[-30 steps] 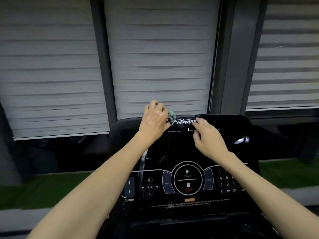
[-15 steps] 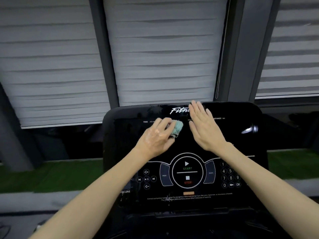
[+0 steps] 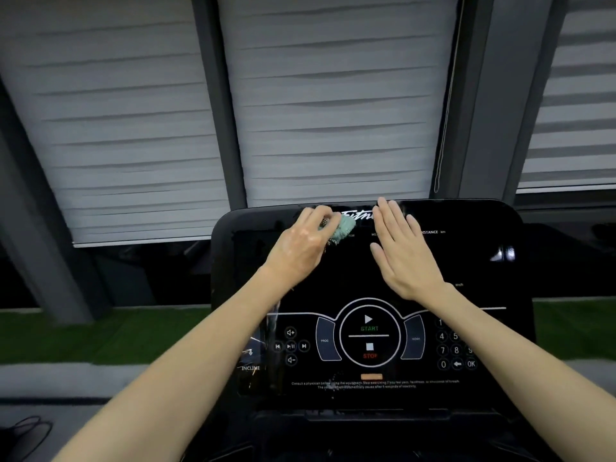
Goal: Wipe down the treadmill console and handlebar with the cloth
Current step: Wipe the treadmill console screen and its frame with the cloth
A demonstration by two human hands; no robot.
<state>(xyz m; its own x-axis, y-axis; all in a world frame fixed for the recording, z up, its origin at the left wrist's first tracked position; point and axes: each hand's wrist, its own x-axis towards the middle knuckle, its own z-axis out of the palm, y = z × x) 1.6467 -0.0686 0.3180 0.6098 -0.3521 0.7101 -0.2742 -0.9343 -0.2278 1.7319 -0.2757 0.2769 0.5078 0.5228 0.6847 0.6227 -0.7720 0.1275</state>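
- Your left hand (image 3: 301, 243) grasps the cloth (image 3: 341, 228). The fingers curl round it and press it to the console (image 3: 466, 261) near the top edge, just left of the white logo.
- The cloth is a pale green bunched wad. It pokes out of your fingers on their 3 o'clock side. Its long axis tilts from about 1 o'clock to 7 o'clock, and the frayed end hangs at the 7 o'clock end.
- Your left forearm comes in from 7 o'clock, so the knuckles point toward 1 o'clock.
- Your right hand (image 3: 405, 251) is released and holds nothing. The palm faces down on the dark glass, the fingers are straight and close together, and they point to about 11 o'clock. Their tips reach the console's top edge. The cloth sits just beside this hand, at its 9 o'clock, and does not touch it.
- The console is a glossy black panel. Its long axis runs from 9 o'clock to 3 o'clock, and its top edge faces 12 o'clock.
- At 6 o'clock from your hands sits the round START/STOP dial (image 3: 369, 335). The number keypad (image 3: 455, 350) is at its 3 o'clock, partly under your right forearm.
- Grey window blinds (image 3: 333, 111) fill the view at 12 o'clock, behind the console.
- A strip of green turf (image 3: 100, 331) runs at 9 o'clock, below the blinds.
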